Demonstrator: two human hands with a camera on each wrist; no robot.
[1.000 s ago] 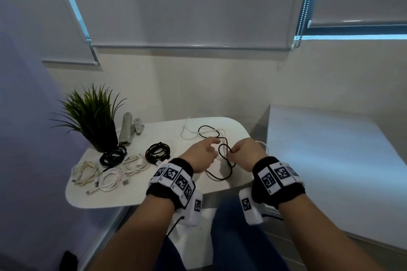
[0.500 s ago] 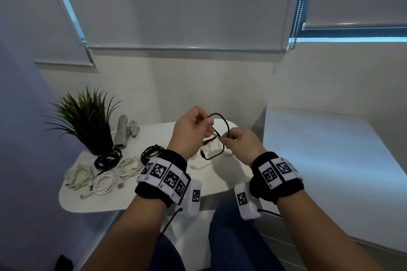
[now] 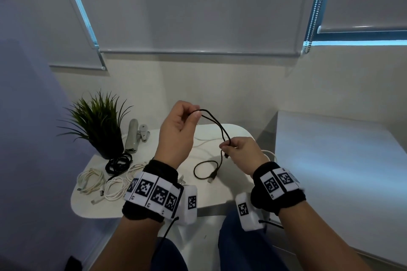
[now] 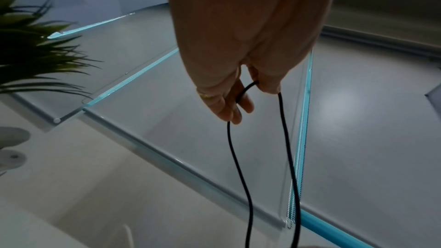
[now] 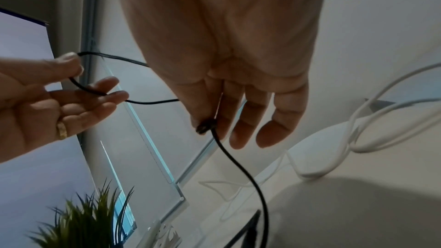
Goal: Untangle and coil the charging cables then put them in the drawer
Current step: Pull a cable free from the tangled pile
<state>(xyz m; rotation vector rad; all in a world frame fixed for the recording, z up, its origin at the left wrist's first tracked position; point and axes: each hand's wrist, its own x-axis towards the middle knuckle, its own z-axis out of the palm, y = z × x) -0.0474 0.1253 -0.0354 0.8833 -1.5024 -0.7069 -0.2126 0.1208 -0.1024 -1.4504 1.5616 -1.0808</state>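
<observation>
A thin black cable point(image 3: 222, 132) runs doubled between my two raised hands above the white table point(image 3: 220, 202). My left hand point(image 3: 193, 114) pinches the bend of its loop, shown in the left wrist view as the black cable point(image 4: 284, 139) hanging in two strands. Lower and to the right, my right hand point(image 3: 224, 145) pinches both strands, seen close as the black cable point(image 5: 238, 161). The free end with its plug point(image 3: 212, 177) curls just above the table. A loose white cable point(image 3: 267, 153) lies by the table's right edge. Coiled white cables point(image 3: 92, 180) and coiled black cables point(image 3: 119, 163) lie at the left.
A potted plant point(image 3: 99, 121) and a grey stapler point(image 3: 132, 136) stand at the table's back left. A white cabinet top point(image 3: 341, 160) fills the right side. Roller blinds with a bead chain point(image 3: 315, 6) hang behind. My knees are below the table's front edge.
Both hands have lifted the black cable off the table. The left hand rose and drew away from the right, stretching the loop between them, while the tail dropped toward the table.
</observation>
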